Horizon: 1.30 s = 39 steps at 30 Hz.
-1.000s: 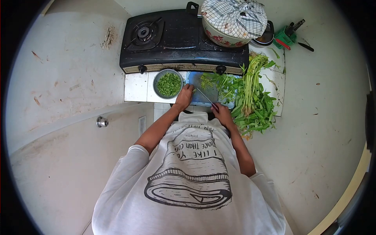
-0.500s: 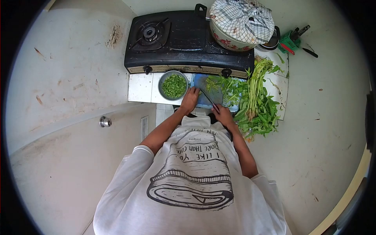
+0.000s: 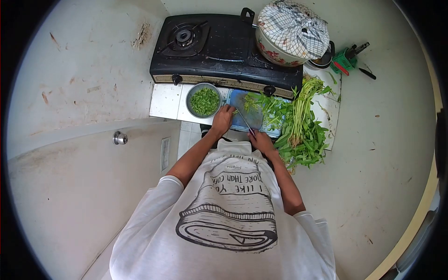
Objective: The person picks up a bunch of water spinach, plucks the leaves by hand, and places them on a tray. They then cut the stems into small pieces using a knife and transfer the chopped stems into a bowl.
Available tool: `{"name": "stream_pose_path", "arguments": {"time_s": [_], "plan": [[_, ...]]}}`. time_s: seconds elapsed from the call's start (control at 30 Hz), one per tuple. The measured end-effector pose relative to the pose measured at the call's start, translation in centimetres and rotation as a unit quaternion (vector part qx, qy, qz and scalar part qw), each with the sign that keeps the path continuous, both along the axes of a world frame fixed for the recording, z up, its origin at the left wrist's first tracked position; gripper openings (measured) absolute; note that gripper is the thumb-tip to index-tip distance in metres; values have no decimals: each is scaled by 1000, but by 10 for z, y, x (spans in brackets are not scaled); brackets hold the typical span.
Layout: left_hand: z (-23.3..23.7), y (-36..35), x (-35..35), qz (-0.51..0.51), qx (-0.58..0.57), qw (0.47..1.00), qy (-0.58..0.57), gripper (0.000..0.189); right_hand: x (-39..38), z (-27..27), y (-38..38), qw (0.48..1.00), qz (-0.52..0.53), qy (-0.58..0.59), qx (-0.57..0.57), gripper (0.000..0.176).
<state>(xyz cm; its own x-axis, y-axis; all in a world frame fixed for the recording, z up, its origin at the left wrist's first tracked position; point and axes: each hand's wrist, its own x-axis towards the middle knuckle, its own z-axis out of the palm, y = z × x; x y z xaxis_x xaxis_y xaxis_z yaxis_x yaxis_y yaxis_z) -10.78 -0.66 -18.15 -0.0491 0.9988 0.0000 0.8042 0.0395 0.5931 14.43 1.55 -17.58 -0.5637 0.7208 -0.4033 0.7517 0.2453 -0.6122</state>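
My right hand [image 3: 262,141] is wrapped round the handle of a knife [image 3: 244,121], whose blade slants up and left over the blue cutting board [image 3: 240,124]. At the board's left edge, close to the knife tip, my left hand [image 3: 223,118] has its fingers drawn together; what they hold is too small to make out. Small cut green bits [image 3: 250,101] and loose leaves [image 3: 276,111] lie on the board. Just left of it stands a grey bowl [image 3: 189,106] of chopped greens [image 3: 205,101].
A bundle of leafy stalks [image 3: 304,112] lies at the board's right. Behind is a black gas stove [image 3: 219,46] with a cloth-covered pot [image 3: 275,55] on its right side. A green basket [image 3: 343,60] with utensils and a black-handled knife [image 3: 367,73] are at far right.
The camera view has shifted slightly. My right hand and the knife have moved a little left and down relative to the board; my left hand stays at the board's left edge.
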Motion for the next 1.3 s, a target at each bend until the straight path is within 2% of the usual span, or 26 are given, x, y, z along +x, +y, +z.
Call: {"name": "stream_pose_path", "arguments": {"time_s": [0.23,0.43,0.8,1.3], "plan": [[9,-3,-5,19,-9,1000,11,30,-4,-3,1,999,0,14,43,44],[8,5,-6,-50,20,996,66,28,-8,-8,-4,998,-2,2,60,44],[8,14,-1,-31,4,999,-12,27,-21,22,3,999,-12,-35,34,45],[10,19,2,-17,29,999,-30,20,-22,4,5,994,30,-72,76,45]]}}
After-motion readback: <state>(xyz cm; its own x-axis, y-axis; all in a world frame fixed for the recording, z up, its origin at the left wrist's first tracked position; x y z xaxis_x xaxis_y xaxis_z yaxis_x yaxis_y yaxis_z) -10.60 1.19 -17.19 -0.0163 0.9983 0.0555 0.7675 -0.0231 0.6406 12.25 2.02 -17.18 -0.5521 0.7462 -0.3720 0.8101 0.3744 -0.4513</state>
